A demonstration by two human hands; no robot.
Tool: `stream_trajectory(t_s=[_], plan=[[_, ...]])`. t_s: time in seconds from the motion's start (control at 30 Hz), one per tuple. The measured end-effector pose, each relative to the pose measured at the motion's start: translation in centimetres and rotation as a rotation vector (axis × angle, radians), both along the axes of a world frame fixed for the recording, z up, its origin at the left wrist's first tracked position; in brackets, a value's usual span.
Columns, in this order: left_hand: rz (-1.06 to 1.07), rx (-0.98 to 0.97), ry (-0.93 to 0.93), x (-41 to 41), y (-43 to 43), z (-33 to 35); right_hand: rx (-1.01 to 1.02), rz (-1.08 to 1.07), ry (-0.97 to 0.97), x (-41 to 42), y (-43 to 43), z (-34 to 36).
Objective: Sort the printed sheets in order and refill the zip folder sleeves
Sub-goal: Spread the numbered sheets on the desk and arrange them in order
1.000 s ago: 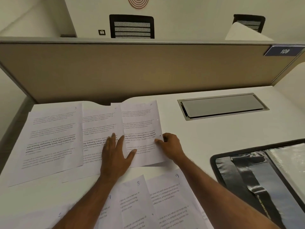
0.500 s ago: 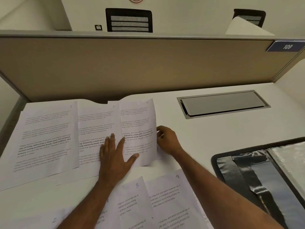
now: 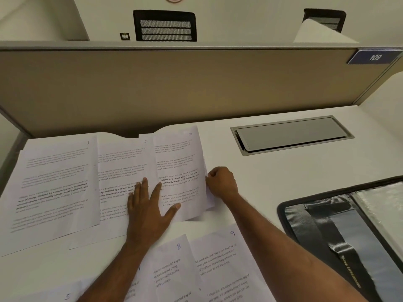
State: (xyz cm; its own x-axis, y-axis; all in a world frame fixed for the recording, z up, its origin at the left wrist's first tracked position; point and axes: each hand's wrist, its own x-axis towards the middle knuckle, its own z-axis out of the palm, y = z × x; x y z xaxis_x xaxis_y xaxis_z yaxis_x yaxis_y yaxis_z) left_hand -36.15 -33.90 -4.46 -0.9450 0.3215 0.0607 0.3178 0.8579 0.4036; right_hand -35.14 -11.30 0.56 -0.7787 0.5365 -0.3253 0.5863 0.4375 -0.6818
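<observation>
Far left, sheet 1 lies flat, with sheet 2 tucked under its edge. The left hand is flat with fingers spread, pressing on sheets 2 and 3. Since a second ago sheet 3 has slid left and covers more of sheet 2, so gathering in order looks underway. The right hand is curled, pinching sheet 3's slightly buckled right edge. The paper is thin, matte and white. The zip folder lies open far right, glossy black, with a shiny clear sleeve.
</observation>
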Motion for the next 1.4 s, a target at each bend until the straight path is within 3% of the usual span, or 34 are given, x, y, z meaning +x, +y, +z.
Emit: stream_trajectory(t_s=[0.2,0.47,0.93,1.13,1.4], plan=[[-0.010,-0.004,0.001,0.1,-0.1,0.0,-0.070,-0.150,0.112,2.5,4.3,-0.5],[-0.006,-0.015,0.003,0.1,0.0,0.1,0.022,-0.177,0.119,5.6,9.9,-0.3],[-0.010,-0.077,0.014,0.1,-0.2,0.5,0.142,-0.057,0.076,6.6,10.6,-0.5],[-0.024,-0.071,-0.002,0.1,-0.2,0.7,0.334,-0.033,0.104,7.8,9.4,-1.2],[-0.028,-0.101,-0.019,0.4,-1.3,1.5,0.542,0.188,0.130,10.1,5.8,-1.3]])
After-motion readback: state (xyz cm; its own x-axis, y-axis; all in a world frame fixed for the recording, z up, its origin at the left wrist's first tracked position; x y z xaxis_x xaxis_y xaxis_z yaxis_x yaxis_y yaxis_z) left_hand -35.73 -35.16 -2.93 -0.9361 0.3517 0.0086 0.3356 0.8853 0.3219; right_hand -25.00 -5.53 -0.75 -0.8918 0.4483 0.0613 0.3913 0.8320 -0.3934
